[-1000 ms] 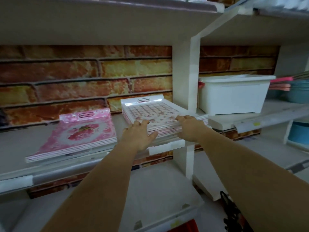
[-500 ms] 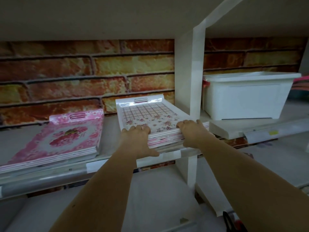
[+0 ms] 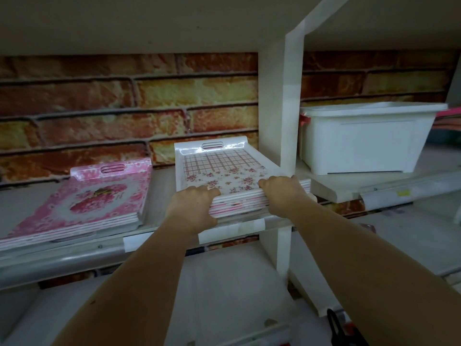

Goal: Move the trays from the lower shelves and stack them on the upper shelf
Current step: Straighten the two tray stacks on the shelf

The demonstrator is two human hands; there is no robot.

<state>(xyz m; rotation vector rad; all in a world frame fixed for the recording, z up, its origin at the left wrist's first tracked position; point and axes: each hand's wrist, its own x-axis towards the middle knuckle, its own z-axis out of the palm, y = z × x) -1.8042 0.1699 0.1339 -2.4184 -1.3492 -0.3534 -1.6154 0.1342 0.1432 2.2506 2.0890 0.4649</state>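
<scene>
Against the white upright shelf post [image 3: 289, 136], a stack of white plastic trays with plaid-and-floral print [image 3: 224, 178] lies on the shelf. Left hand [image 3: 192, 208] and right hand [image 3: 283, 193] each curl their grip over its near edge. A pink floral tray stack [image 3: 94, 203] lies left of the post, apart.

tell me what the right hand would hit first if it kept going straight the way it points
Likely the raised handle end of the plaid tray stack that the right hand grips; behind that, the brick wall. Depth is hard to judge, and the white upright stands close beside that line.
</scene>
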